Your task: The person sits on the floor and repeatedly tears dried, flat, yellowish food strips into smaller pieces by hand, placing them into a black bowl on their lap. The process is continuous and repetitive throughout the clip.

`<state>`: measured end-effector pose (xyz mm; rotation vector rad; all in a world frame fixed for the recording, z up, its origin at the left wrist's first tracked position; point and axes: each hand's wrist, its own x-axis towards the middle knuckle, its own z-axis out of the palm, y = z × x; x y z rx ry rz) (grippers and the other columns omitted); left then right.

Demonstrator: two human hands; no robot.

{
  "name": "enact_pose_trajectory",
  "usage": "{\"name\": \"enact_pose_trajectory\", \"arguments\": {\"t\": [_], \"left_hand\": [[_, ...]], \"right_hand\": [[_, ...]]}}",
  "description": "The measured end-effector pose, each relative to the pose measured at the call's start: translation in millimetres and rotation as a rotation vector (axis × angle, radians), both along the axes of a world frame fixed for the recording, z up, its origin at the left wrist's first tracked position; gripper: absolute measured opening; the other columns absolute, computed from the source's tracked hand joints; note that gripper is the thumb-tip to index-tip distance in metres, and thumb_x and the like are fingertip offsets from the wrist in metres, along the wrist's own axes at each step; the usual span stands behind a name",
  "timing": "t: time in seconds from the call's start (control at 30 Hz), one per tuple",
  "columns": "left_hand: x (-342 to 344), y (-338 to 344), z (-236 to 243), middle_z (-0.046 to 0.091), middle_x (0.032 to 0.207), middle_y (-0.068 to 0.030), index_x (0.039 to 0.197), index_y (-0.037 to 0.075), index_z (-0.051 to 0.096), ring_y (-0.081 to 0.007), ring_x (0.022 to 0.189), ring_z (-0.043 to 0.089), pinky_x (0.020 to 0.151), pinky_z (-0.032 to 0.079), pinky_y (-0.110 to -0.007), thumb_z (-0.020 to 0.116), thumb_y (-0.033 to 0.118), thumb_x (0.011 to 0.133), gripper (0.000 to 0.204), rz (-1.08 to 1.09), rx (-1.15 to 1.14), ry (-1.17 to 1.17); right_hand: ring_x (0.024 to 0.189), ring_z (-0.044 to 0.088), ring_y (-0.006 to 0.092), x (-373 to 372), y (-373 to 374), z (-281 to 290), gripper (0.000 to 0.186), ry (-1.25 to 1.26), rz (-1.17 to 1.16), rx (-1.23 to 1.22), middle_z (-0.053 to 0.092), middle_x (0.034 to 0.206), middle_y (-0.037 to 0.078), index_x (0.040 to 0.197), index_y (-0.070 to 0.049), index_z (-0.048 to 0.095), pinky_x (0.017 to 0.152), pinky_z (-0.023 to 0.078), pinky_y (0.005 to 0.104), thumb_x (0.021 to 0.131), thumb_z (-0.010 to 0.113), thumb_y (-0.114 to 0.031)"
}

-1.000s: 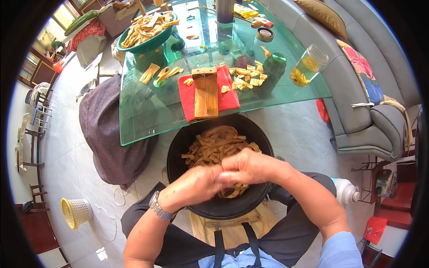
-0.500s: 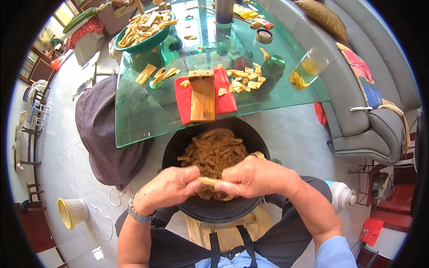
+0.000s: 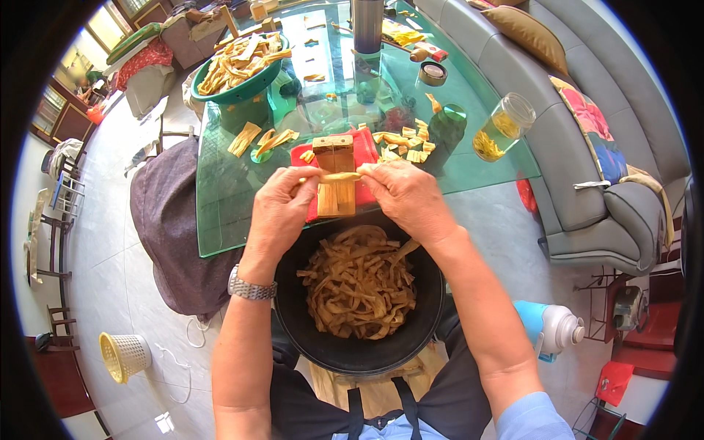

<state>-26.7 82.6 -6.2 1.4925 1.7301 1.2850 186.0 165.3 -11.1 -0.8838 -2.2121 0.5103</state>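
Both my hands hold one narrow pale-yellow dried strip (image 3: 339,177) level across a wooden block (image 3: 336,205). My left hand (image 3: 282,202) pinches its left end, and my right hand (image 3: 405,194) grips the other end. The block lies on a folded red cloth (image 3: 365,149) at the glass table's near edge. Below, a black pot (image 3: 295,315) holds a heap of brownish strips (image 3: 359,282). Another strip (image 3: 405,251) slants out below my right wrist; whether that hand holds it I cannot tell. Short cut pieces (image 3: 414,138) lie right of the cloth.
On the green glass table (image 3: 220,194) stand a teal basket (image 3: 253,89) of strips, a dark flask (image 3: 367,29) and a jar (image 3: 506,128). A grey sofa (image 3: 587,198) is at right. A blue-and-white thermos (image 3: 546,326) and a yellow-white basket (image 3: 126,356) rest on the floor.
Both hands have moved away from me, from above the pot to the wooden block, carrying the strip between them. The heap in the pot shows more fully now.
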Motion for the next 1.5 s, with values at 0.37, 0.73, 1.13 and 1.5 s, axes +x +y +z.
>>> {"name": "enact_pose_trajectory", "arguments": {"t": [0.37, 0.73, 1.13, 1.5], "left_hand": [[4, -44, 6, 0.072, 0.090, -0.0065, 0.098, -0.001, 0.074, -0.0183, 0.082, 0.069, 0.076, 0.054, -0.029, 0.064, 0.030, 0.106, 0.033, -0.055, -0.368, 0.011], [49, -62, 0, 0.072, 0.104, -0.0066, 0.122, 0.001, 0.062, -0.0133, 0.089, 0.071, 0.078, 0.061, -0.029, 0.052, 0.041, 0.110, 0.042, -0.400, -0.533, -1.724], [61, -63, 18, 0.069, 0.085, -0.0054, 0.107, 0.000, 0.069, -0.0117, 0.080, 0.066, 0.072, 0.054, -0.030, 0.062, 0.013, 0.098, 0.017, -0.428, -0.623, -0.592], [41, -70, 26, 0.064, 0.092, -0.0175, 0.098, 0.000, 0.068, -0.0398, 0.091, 0.064, 0.082, 0.053, -0.045, 0.062, 0.005, 0.091, 0.010, -0.411, -0.315, 0.210]], "right_hand": [[0.090, 0.069, 0.0349, 5, -25, 4, 0.018, -0.007, 0.188, -0.185, 0.072, 0.093, 0.013, 0.101, -0.005, 0.069, 0.080, 0.055, 0.0458, 0.092, 0.073, -0.021], [0.093, 0.066, 0.0216, 1, -98, 40, 0.019, 0.250, 0.473, 0.209, 0.067, 0.092, -0.001, 0.100, -0.014, 0.070, 0.088, 0.052, 0.0367, 0.082, 0.072, -0.013], [0.078, 0.067, 0.0281, 12, -93, 46, 0.015, 0.383, 0.247, -0.621, 0.071, 0.088, 0.012, 0.102, -0.002, 0.072, 0.074, 0.054, 0.0345, 0.095, 0.075, -0.016], [0.077, 0.068, 0.0322, 13, -81, 11, 0.022, 0.089, 0.111, -0.541, 0.068, 0.083, 0.016, 0.095, -0.003, 0.057, 0.070, 0.053, 0.0430, 0.102, 0.063, -0.022]]}}
